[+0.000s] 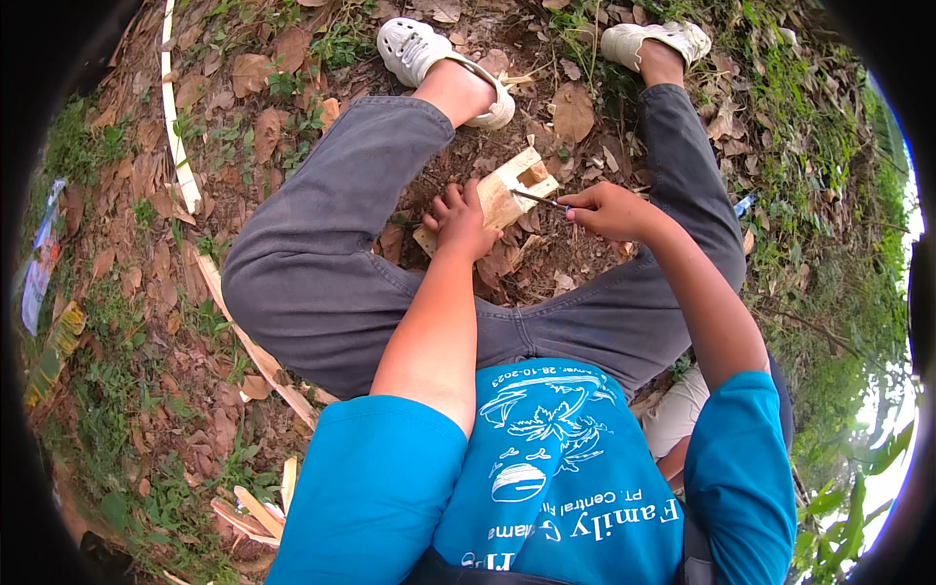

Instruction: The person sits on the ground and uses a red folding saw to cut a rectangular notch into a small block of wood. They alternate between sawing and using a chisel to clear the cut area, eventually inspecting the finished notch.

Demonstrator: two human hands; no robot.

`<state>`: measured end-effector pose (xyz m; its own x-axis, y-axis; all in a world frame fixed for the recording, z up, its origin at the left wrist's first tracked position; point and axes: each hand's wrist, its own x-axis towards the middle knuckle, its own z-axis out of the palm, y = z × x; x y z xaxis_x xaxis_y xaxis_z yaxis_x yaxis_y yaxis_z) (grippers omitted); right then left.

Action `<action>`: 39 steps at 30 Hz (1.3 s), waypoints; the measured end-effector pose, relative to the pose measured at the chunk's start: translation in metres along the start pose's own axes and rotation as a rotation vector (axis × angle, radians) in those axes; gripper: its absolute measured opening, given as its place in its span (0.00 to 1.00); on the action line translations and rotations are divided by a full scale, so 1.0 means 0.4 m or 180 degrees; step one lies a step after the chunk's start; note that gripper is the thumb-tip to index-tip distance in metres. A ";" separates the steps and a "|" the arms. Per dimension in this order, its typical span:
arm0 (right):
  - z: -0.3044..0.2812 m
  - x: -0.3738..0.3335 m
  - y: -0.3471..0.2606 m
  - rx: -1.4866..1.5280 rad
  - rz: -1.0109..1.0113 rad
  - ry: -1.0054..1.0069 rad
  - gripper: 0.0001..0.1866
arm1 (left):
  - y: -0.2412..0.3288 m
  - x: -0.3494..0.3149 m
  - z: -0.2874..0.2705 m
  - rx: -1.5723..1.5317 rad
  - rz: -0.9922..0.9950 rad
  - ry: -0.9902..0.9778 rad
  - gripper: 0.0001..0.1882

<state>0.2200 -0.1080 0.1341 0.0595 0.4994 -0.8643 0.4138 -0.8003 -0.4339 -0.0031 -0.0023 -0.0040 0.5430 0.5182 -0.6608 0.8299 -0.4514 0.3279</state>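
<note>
Shirt: blue short-sleeved T-shirt [624, 439] with white print, nearest, behind both hands.
Trousers: dark grey [292, 244], knees spread to either side of the hands.
Left hand [463, 222]: laid across the wooden block's nearer part, fingers bent and partly spread at one edge — it has hold of the block.
Right hand [609, 212]: closed on the handle end of a thin dark-shafted tool [541, 200].
Tool tip: pointing left, at the block's upper face, beyond the left hand.
Wooden block [500, 203]: pale, slanting under the left hand — a squarish opening at its far end.
Clogs [409, 51]: off-white, beyond the hands, on leaf-strewn ground [546, 58].
</note>
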 end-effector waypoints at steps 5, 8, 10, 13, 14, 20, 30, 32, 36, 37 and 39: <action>-0.010 0.010 0.005 -0.0023 -0.0001 -0.0077 0.23 | 0.000 0.000 -0.007 -0.0046 0.0032 -0.0004 0.55; -0.017 0.016 0.012 0.0071 0.0060 -0.0055 0.23 | -0.003 -0.001 -0.004 -0.0028 0.0066 0.0056 0.55; -0.022 0.023 0.021 0.0151 0.0004 -0.0114 0.23 | 0.003 0.000 -0.010 0.0004 -0.0004 -0.0018 0.55; -0.023 0.016 0.019 0.0179 -0.0034 -0.0123 0.24 | 0.013 -0.002 -0.023 0.0053 -0.0059 -0.0106 0.56; -0.023 0.020 0.024 0.0182 -0.0044 -0.0127 0.24 | 0.014 -0.002 -0.025 0.0067 -0.0076 -0.0128 0.56; -0.024 0.020 0.021 0.0131 -0.0041 -0.0114 0.24 | 0.011 0.004 -0.021 0.0120 -0.0122 -0.0124 0.57; -0.018 0.018 0.026 0.0253 0.0056 -0.0102 0.23 | 0.006 0.004 -0.012 0.0115 -0.0062 -0.0094 0.57; -0.010 0.021 0.033 0.0100 -0.0091 0.0026 0.23 | 0.011 0.005 -0.012 0.0161 -0.0067 -0.0086 0.57; -0.009 0.013 0.021 -0.0152 -0.0367 0.0138 0.22 | 0.009 0.005 -0.011 0.0206 -0.0076 -0.0036 0.57; -0.013 0.012 0.018 -0.0137 -0.0347 0.0092 0.22 | 0.006 0.005 -0.013 0.0208 -0.0072 -0.0034 0.57; -0.024 0.020 0.022 -0.0097 -0.0307 -0.0023 0.22 | 0.007 0.004 -0.014 0.0199 -0.0051 -0.0037 0.57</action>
<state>0.2330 -0.1080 0.1260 0.0115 0.5711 -0.8208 0.4449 -0.7381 -0.5072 0.0009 0.0012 -0.0005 0.5277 0.5174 -0.6737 0.8287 -0.4877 0.2746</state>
